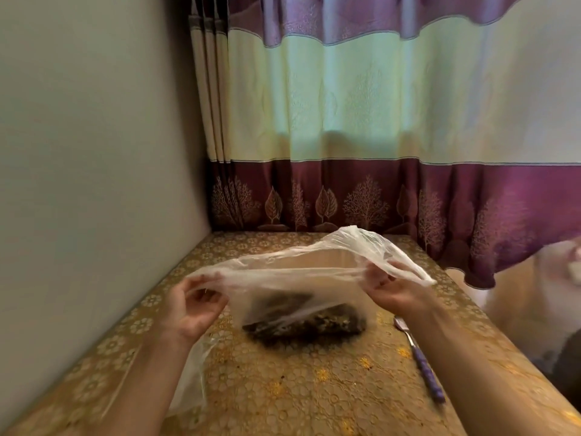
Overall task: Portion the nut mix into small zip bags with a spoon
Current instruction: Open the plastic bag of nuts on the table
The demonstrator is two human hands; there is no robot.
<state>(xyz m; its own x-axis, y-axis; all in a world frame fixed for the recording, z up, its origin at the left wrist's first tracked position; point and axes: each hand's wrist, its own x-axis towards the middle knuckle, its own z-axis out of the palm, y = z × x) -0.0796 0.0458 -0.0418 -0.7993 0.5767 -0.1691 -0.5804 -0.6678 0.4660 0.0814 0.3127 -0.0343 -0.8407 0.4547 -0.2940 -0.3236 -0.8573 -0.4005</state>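
- A person's left hand and right hand stretch open the mouth of a thin clear plastic bag above the bench; each hand's fingers are curled and pinch the bag's rim, one at either end.
- The nut mix lies as a dark heap in the bottom of the bag, which rests on the bench between the two hands; seen through creased film, its single pieces are hard to make out.
- Motion blur softens both hands and the bag's edges, so where each fingertip sits on the rim cannot be told exactly.
- A spoon with a purple handle lies on the bench just right of the bag, below the right forearm; its bowl is partly hidden by that arm.
- More clear plastic lies on the bench beneath the left forearm, partly hidden; whether it is a small zip bag cannot be told.
- The bench's cover has a gold floral pattern; no writing or label can be read anywhere.
- A cream and purple curtain with tree motifs hangs behind the bench; blurred objects at the right edge are cut off and cannot be identified.
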